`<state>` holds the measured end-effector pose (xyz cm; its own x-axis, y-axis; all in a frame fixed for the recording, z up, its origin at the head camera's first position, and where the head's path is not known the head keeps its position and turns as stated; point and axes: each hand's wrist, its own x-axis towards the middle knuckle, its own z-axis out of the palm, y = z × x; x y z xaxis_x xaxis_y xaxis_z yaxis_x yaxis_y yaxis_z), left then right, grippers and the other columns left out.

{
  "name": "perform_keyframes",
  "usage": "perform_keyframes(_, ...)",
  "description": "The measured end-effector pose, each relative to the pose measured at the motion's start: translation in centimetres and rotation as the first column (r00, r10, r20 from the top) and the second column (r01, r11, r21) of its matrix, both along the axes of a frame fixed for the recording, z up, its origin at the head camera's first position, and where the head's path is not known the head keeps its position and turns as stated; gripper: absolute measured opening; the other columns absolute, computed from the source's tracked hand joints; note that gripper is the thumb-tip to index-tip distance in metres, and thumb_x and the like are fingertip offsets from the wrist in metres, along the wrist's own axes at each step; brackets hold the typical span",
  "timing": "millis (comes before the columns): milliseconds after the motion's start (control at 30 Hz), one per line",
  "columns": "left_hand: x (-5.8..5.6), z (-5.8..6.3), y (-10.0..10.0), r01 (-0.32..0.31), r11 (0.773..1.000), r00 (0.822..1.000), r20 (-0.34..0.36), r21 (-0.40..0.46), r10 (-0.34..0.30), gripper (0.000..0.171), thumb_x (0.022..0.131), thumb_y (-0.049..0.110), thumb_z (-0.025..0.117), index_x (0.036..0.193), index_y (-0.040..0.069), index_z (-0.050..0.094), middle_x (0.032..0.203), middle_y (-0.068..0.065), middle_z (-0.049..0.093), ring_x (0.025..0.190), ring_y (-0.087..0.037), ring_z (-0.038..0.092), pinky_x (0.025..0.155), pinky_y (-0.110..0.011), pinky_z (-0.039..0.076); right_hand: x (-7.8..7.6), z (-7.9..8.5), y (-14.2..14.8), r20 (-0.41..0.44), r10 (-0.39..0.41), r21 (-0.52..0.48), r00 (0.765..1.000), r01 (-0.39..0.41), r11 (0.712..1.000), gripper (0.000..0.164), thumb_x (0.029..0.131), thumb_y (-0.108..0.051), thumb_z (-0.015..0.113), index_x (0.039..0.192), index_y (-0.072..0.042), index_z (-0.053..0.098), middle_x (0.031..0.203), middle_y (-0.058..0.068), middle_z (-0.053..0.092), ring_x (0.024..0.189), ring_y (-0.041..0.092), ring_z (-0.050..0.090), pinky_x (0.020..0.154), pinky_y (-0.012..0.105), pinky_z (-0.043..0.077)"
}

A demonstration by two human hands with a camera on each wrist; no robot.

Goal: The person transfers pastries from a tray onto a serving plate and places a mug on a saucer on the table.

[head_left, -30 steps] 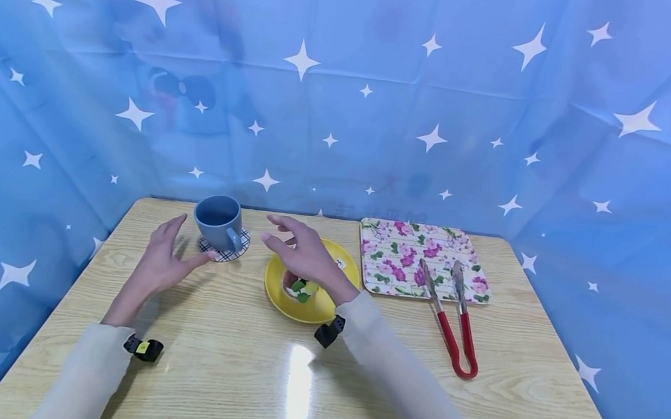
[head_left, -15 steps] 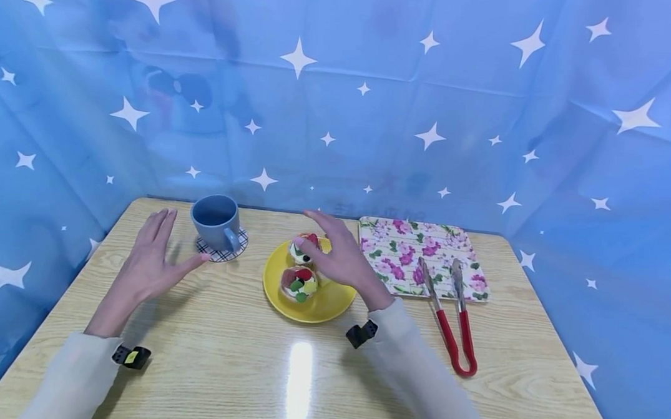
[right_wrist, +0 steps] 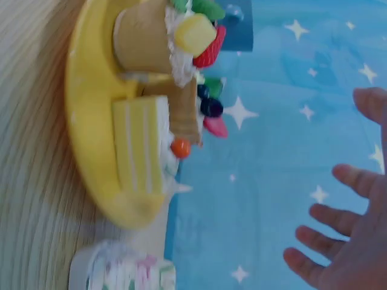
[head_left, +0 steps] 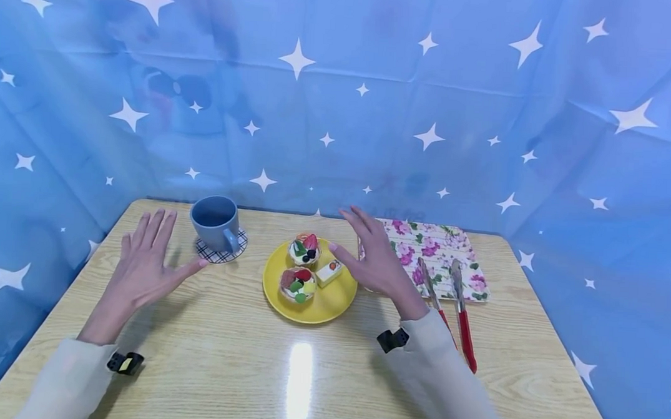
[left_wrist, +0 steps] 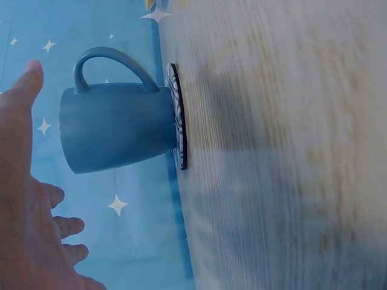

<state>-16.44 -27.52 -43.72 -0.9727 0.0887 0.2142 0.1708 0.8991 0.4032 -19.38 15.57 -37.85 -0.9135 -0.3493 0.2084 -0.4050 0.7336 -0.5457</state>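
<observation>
My left hand (head_left: 144,267) hovers over the table left of a blue mug (head_left: 215,223), fingers spread and holding nothing. The mug stands upright on a round checked coaster (head_left: 243,242), its handle facing the near right. Over the right rim of a yellow plate (head_left: 308,314) is my right hand (head_left: 379,261), its fingers loosely extended and nothing in them. Two small fruit-topped tarts, a near one (head_left: 297,285) and a far one (head_left: 304,250), sit on the plate. Beside them lies a small layered cake slice (head_left: 329,273) with an orange dot on top.
A flower-patterned tray (head_left: 452,239) lies at the back right, partly behind the right hand. Red-handled metal tongs (head_left: 465,331) rest with their tips on it; the right sleeve covers part of one handle. A blue starry curtain (head_left: 340,110) surrounds the wooden table (head_left: 222,354).
My right hand has moved right from above the plate, uncovering the tarts and cake slice. My left hand has shifted slightly left, away from the mug, its fingers spreading wider.
</observation>
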Motion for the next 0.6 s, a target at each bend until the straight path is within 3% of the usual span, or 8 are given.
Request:
perform_keyframes(233,0.5,-0.2,-0.4,0.001,1.000,1.000,0.005,-0.021,-0.001,0.108,0.091,0.068,0.061,0.166,0.026,-0.003,0.174,-0.007,-0.011,0.159,-0.038,-0.015,0.117,-0.082,-0.008,0.2,-0.3,3.1,-0.089,-0.071,0.100,0.994,0.079,0.992,0.074,0.099,-0.055,0.059,0.163,-0.034,0.029,0.173,0.007,0.014,0.159,0.041,0.012,0.121,0.077,0.016)
perform_keyframes(600,1.1,-0.9,-1.0,0.006,0.997,1.000,0.007,-0.074,-0.005,0.105,0.091,0.069,0.060,0.167,0.027,0.001,0.173,-0.002,-0.015,0.159,-0.037,-0.016,0.110,-0.086,-0.013,1.1,-1.4,9.1,-0.105,-0.185,0.208,0.977,0.204,0.957,0.088,0.094,-0.066,0.059,0.165,-0.036,0.017,0.175,0.004,0.001,0.158,0.044,0.005,0.121,0.077,0.005)
